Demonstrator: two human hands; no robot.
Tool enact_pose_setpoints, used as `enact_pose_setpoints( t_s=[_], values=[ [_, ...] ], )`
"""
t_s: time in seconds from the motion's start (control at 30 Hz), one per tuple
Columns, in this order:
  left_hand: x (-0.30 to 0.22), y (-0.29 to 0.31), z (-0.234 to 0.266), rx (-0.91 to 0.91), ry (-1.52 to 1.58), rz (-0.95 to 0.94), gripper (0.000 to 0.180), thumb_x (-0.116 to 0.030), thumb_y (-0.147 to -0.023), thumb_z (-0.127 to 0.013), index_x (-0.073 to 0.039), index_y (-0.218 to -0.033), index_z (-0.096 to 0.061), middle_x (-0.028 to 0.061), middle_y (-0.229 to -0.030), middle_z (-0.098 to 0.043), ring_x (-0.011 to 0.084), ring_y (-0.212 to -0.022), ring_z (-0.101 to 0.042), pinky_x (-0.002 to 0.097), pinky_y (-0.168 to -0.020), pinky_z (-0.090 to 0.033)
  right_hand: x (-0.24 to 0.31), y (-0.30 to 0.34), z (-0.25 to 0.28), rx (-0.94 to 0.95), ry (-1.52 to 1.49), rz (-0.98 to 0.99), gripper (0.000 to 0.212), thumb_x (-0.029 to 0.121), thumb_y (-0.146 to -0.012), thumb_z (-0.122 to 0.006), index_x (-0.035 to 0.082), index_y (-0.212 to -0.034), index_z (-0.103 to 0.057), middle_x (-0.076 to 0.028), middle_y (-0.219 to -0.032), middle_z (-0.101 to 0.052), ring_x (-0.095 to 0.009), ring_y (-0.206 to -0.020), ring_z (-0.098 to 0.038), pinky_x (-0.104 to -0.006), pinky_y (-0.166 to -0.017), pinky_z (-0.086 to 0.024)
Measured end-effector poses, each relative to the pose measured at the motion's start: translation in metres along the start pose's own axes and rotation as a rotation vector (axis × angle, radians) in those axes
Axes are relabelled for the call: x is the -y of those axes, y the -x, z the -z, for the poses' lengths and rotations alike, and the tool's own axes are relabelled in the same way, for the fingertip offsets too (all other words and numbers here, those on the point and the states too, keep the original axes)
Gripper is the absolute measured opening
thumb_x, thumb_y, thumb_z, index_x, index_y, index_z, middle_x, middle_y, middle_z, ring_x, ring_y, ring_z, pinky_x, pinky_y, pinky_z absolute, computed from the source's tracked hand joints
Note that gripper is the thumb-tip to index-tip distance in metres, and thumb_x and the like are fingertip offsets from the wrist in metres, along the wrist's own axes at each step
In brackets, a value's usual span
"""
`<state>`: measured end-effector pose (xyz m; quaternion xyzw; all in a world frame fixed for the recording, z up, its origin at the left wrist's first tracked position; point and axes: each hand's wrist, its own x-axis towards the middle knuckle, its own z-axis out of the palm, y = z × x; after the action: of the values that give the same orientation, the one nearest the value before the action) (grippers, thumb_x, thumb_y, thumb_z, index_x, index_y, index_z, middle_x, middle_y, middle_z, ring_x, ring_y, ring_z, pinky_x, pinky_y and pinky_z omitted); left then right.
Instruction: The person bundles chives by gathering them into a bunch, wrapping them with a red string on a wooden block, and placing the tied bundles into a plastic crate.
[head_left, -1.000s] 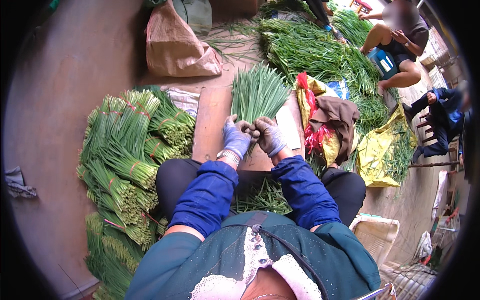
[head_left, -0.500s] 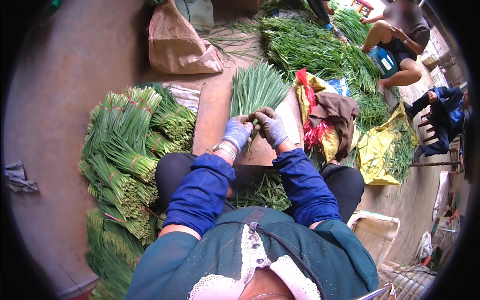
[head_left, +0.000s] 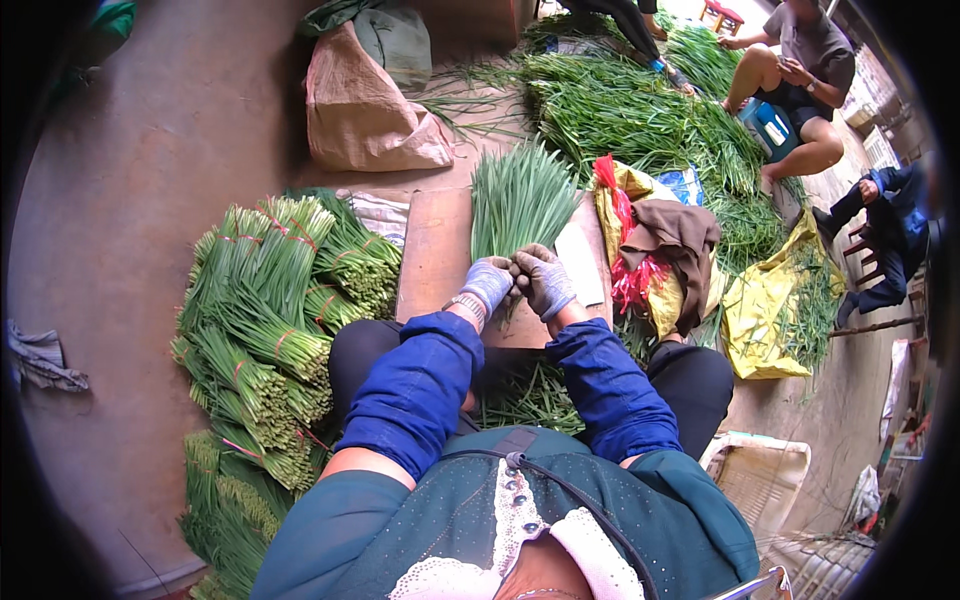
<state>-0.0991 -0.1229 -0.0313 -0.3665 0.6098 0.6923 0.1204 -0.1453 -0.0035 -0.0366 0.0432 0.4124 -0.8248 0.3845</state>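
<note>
On a wooden board [head_left: 432, 245] before me lies a loose bunch of long green garlic chives [head_left: 520, 200], leaf tips pointing away. My left hand [head_left: 488, 282] and my right hand [head_left: 546, 282], both in soiled, pale work gloves, meet at the near end of this bunch. Their fingertips are closed in a pinch and almost touch. Whatever is between the fingers is too small and covered to make out. A flat white sheet [head_left: 580, 265] lies on the board beside my right hand.
Tied chive bundles [head_left: 270, 330] are heaped at my left. A pinkish woven sack [head_left: 365, 110] stands beyond the board. Right of it are red plastic strips [head_left: 635, 285], a brown cloth [head_left: 672, 240] and a yellow sack [head_left: 775, 310]. Loose chives [head_left: 640, 110] spread farther back, near seated people.
The view has shifted slightly, so the scene sits a little lower and farther right. My hands have drawn closer together; the stalks that hung below the fingers no longer show clearly.
</note>
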Motion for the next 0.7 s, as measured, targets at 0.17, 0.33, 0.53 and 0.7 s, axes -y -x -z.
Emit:
enact_pose_setpoints(
  t_s=[0.17, 0.33, 0.53, 0.7],
  values=[
    [0.0, 0.004, -0.012, -0.046, 0.135, -0.026, 0.011, -0.003, -0.091, -0.052, -0.007, -0.085, -0.061, 0.0033, -0.064, -0.059, 0.0154, -0.044, -0.053, 0.0289, -0.038, -0.04, 0.006, 0.01, 0.0, 0.016, -0.059, 0.001, 0.005, 0.009, -0.094, -0.057, 0.004, -0.095, -0.055, -0.005, -0.067, -0.059, -0.011, -0.046, -0.05, -0.0278, -0.041, -0.049],
    [0.021, -0.014, -0.006, 0.012, 0.295, -0.047, 0.009, -0.006, -0.091, -0.054, -0.005, -0.088, -0.062, 0.0023, -0.066, -0.06, 0.0132, -0.046, -0.053, 0.0264, -0.04, -0.041, 0.005, 0.021, -0.004, 0.023, 0.044, -0.011, 0.007, 0.012, -0.094, -0.056, 0.005, -0.096, -0.055, -0.005, -0.071, -0.059, -0.011, -0.048, -0.049, -0.0293, -0.043, -0.05],
    [-0.009, 0.029, 0.049, 0.101, 0.199, -0.179, 0.025, -0.011, -0.092, -0.06, -0.01, -0.117, -0.062, 0.0015, -0.071, -0.062, 0.0106, -0.047, -0.053, 0.0261, -0.041, -0.042, 0.051, 0.016, 0.031, -0.174, 0.182, 0.252, 0.032, 0.019, -0.094, -0.058, 0.003, -0.121, -0.051, -0.018, -0.113, -0.061, -0.025, -0.072, -0.068, -0.0354, -0.05, -0.057],
    [0.018, -0.021, 0.098, -0.274, -0.142, -0.178, 0.042, -0.03, -0.091, -0.066, -0.004, -0.124, -0.059, 0.0116, -0.086, -0.067, 0.0168, -0.064, -0.06, 0.0313, -0.059, -0.051, 0.008, -0.024, 0.113, 0.159, 0.167, -0.509, 0.014, 0.023, -0.096, -0.051, 0.012, -0.087, -0.053, -0.003, -0.07, -0.05, -0.02, -0.055, -0.053, -0.0309, -0.045, -0.041]
  ],
)
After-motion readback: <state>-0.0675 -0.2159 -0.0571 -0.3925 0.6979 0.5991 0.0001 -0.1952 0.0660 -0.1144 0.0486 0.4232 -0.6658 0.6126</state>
